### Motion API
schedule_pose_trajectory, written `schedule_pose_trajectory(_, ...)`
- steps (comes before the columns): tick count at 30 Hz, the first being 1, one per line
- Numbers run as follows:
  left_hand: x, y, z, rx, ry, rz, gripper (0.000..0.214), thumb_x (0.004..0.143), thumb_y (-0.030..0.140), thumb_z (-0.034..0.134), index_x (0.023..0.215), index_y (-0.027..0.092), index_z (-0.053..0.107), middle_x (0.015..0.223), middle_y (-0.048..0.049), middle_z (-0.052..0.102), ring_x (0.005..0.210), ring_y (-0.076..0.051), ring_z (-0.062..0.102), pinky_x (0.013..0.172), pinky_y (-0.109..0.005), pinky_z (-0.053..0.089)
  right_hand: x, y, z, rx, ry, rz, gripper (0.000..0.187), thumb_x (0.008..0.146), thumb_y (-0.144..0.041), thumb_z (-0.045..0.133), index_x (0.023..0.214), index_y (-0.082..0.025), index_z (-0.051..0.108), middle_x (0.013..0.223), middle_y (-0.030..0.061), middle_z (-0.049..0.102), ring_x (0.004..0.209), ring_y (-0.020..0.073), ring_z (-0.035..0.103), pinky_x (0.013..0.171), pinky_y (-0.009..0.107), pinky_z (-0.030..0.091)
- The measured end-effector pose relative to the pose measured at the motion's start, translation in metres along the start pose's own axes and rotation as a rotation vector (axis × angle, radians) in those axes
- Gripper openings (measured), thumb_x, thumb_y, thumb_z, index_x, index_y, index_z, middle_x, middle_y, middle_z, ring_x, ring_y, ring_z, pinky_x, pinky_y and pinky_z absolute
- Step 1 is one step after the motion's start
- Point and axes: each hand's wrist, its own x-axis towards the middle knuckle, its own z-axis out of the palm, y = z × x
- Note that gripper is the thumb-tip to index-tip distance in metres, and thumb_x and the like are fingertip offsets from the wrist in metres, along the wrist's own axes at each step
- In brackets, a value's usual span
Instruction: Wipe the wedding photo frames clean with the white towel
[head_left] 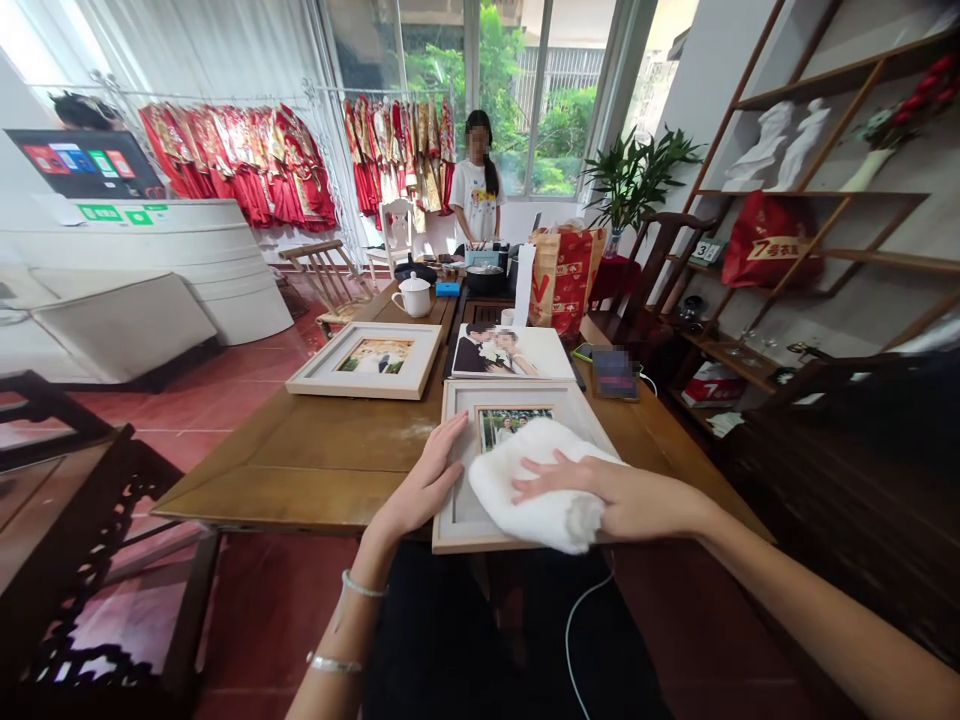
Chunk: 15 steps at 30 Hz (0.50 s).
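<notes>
A white-matted picture frame [459, 400] lies at the near edge of the wooden table [322, 460]. My left hand [426, 485] rests open on the frame's left border, fingers stretched flat. My right hand [611, 492] lies flat, fingers out, on a white cloth [529, 490] that covers the middle of the frame. A second framed photo [367, 358] lies further back on the left. An unframed wedding photo print [510, 352] lies just behind the near frame.
A white teapot [413, 295], a red-and-tan paper bag [564, 272] and a phone [613, 372] sit further along the table. A person in a white shirt [477, 190] stands at the far end. Dark wooden chairs flank both sides; shelves [810, 190] stand right.
</notes>
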Motion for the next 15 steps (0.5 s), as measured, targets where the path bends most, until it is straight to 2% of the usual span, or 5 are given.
schedule_pose_trajectory(4, -0.001, 0.0, 0.0, -0.003, -0.002, -0.008, 0.057, 0.093, 0.014, 0.035, 0.148, 0.024, 0.023, 0.157, -0.0053, 0.02, 0.144, -0.023, 0.014, 0.12, -0.044, 0.009, -0.035, -0.024, -0.013, 0.121, -0.082, 0.024, 0.05, 0.084, -0.012, 0.045, 0.13, -0.027, 0.056, 0.137, 0.0001, 0.054, 0.13, 0.0214, 0.045, 0.112, 0.039, 0.026)
schedule_pose_trajectory(6, -0.001, 0.001, 0.0, -0.005, -0.007, -0.008, 0.057, 0.093, 0.014, 0.035, 0.148, 0.025, 0.023, 0.157, -0.005, 0.02, 0.144, -0.023, 0.014, 0.12, -0.044, 0.008, -0.044, -0.018, -0.015, 0.101, -0.044, 0.081, 0.049, 0.084, -0.013, 0.046, 0.13, -0.026, 0.057, 0.137, 0.0005, 0.055, 0.129, 0.0225, 0.046, 0.11, 0.039, 0.031)
schedule_pose_trajectory(8, -0.001, 0.001, -0.001, -0.004, -0.012, -0.004, 0.057, 0.093, 0.014, 0.035, 0.148, 0.025, 0.024, 0.157, -0.0047, 0.02, 0.144, -0.023, 0.014, 0.12, -0.045, 0.008, -0.046, -0.001, -0.012, -0.006, 0.064, 0.189, 0.055, 0.08, -0.01, 0.045, 0.131, -0.027, 0.055, 0.139, 0.0012, 0.052, 0.131, 0.0244, 0.044, 0.111, 0.043, 0.028)
schedule_pose_trajectory(12, -0.001, 0.003, -0.002, 0.001, -0.01, -0.005, 0.057, 0.094, 0.015, 0.035, 0.148, 0.025, 0.023, 0.157, -0.0049, 0.019, 0.145, -0.023, 0.013, 0.12, -0.045, 0.008, -0.025, 0.043, -0.004, -0.272, 0.302, 0.353, 0.069, 0.07, -0.004, 0.042, 0.136, -0.022, 0.05, 0.144, 0.0051, 0.046, 0.138, 0.0281, 0.031, 0.113, 0.056, 0.015)
schedule_pose_trajectory(15, -0.001, 0.004, -0.003, 0.001, -0.013, -0.005, 0.057, 0.094, 0.015, 0.036, 0.148, 0.025, 0.023, 0.157, -0.0055, 0.02, 0.144, -0.024, 0.014, 0.12, -0.045, 0.008, 0.008, 0.063, -0.008, -0.338, 0.421, 0.34, 0.069, 0.069, -0.002, 0.039, 0.137, -0.014, 0.048, 0.141, 0.0125, 0.049, 0.136, 0.033, 0.033, 0.109, 0.062, 0.019)
